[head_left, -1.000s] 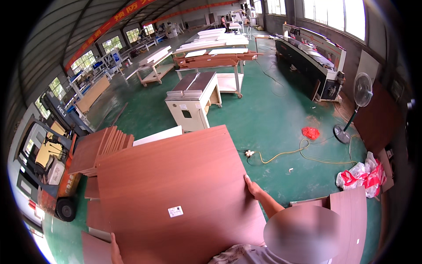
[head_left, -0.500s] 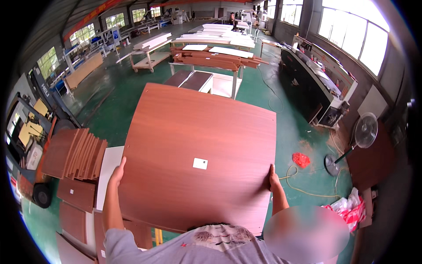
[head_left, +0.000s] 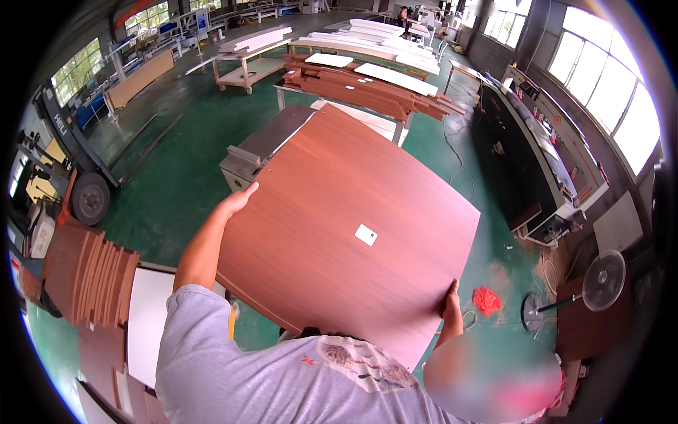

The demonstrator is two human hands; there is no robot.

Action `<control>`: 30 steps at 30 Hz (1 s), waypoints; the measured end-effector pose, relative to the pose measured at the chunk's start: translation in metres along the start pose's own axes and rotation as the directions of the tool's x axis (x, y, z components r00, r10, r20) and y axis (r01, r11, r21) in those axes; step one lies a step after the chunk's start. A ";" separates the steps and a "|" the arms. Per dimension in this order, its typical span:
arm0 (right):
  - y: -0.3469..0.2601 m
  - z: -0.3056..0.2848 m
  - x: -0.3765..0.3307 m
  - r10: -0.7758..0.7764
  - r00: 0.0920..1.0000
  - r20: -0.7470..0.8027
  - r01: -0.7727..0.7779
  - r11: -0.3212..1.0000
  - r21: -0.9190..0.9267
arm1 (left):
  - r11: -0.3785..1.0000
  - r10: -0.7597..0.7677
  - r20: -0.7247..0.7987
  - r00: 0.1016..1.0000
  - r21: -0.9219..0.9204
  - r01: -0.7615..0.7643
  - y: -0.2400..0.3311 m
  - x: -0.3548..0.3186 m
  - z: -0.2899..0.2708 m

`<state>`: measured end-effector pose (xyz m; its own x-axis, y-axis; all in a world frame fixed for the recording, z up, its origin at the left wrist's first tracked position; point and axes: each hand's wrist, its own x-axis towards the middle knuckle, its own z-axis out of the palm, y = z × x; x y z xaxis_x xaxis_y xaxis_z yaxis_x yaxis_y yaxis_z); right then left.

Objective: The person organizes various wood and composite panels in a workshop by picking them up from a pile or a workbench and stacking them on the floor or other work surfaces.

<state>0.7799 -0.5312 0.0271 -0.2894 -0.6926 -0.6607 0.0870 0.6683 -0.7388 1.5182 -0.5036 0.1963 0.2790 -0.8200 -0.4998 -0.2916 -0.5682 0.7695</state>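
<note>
Above the green floor [head_left: 166, 212], the left hand [head_left: 239, 200] and right hand [head_left: 453, 304] pinch 1 brown panel [head_left: 339, 191] by opposite edges with their fingers.

Bare left hand [head_left: 239, 201] and bare right hand [head_left: 452, 307] grip opposite edges of reddish-brown rectangular wood-grain panel [head_left: 318, 219]; small white rectangular label [head_left: 366, 234] between grips; crumpled red heap [head_left: 486, 301] right of right grip.

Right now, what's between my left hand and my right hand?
The head view shows a reddish-brown panel spanning the stretch from your left hand to your right hand, with a white label on its face.
</note>
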 end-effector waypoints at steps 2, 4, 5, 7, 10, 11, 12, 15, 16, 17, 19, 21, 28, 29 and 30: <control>-0.022 0.017 0.041 0.037 0.997 -0.064 -0.040 0.998 -0.039 | 0.996 0.074 -0.063 0.995 0.063 -0.070 -0.001 0.058 0.012; -0.058 0.060 0.078 0.048 0.997 -0.066 -0.050 0.998 -0.033 | 0.992 0.102 -0.103 0.989 0.087 -0.093 0.008 0.123 -0.007; -0.074 0.098 0.090 0.051 0.998 -0.039 -0.053 0.997 -0.054 | 0.993 0.057 -0.141 0.988 0.112 -0.041 0.002 0.151 -0.029; -0.098 0.154 0.110 0.073 0.997 -0.028 -0.076 0.991 -0.106 | 0.993 -0.024 -0.159 0.987 0.112 0.042 0.006 0.199 -0.046; -0.145 0.192 0.174 -0.002 1.000 0.029 0.005 0.996 -0.088 | 0.991 -0.097 -0.103 0.990 0.083 0.106 0.037 0.285 -0.059; -0.156 0.223 0.184 0.062 0.995 -0.074 -0.074 0.981 -0.181 | 0.992 -0.081 -0.108 0.991 0.093 0.091 0.036 0.305 -0.073; -0.167 0.252 0.193 0.094 0.991 -0.091 -0.113 0.967 -0.227 | 0.990 -0.096 -0.118 0.988 0.089 0.107 0.037 0.323 -0.089; -0.216 0.323 0.216 0.176 0.983 -0.043 -0.181 0.951 -0.252 | 0.983 -0.170 -0.076 0.983 0.057 0.175 0.052 0.365 -0.126; -0.232 0.340 0.224 0.180 0.983 -0.045 -0.186 0.946 -0.267 | 0.980 -0.182 -0.095 0.979 0.062 0.188 0.051 0.386 -0.131; -0.246 0.362 0.231 0.184 0.982 -0.035 -0.186 0.941 -0.283 | 0.977 -0.194 -0.125 0.973 0.067 0.203 0.046 0.400 -0.143; -0.269 0.398 0.242 0.194 0.981 -0.019 -0.191 0.931 -0.310 | 0.969 -0.222 -0.164 0.961 0.069 0.236 0.038 0.425 -0.165; -0.287 0.419 0.252 0.197 0.980 -0.026 -0.194 0.920 -0.340 | 0.963 -0.250 -0.169 0.953 0.054 0.262 0.037 0.451 -0.177; -0.335 0.470 0.284 0.218 0.970 -0.110 -0.244 0.883 -0.400 | 0.938 -0.341 -0.056 0.938 0.045 0.343 0.055 0.536 -0.190; -0.341 0.480 0.288 0.231 0.965 -0.123 -0.261 0.877 -0.403 | 0.937 -0.337 -0.070 0.939 0.066 0.342 0.054 0.547 -0.197; -0.346 0.488 0.292 0.244 0.959 -0.143 -0.281 0.872 -0.401 | 0.936 -0.335 -0.081 0.939 0.085 0.341 0.052 0.563 -0.203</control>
<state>1.1307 -1.0971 0.0245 -0.3931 -0.4626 -0.7946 -0.2251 0.8863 -0.4047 1.8455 -0.9806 0.0351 0.4336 -0.5740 -0.6946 -0.2554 -0.8175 0.5161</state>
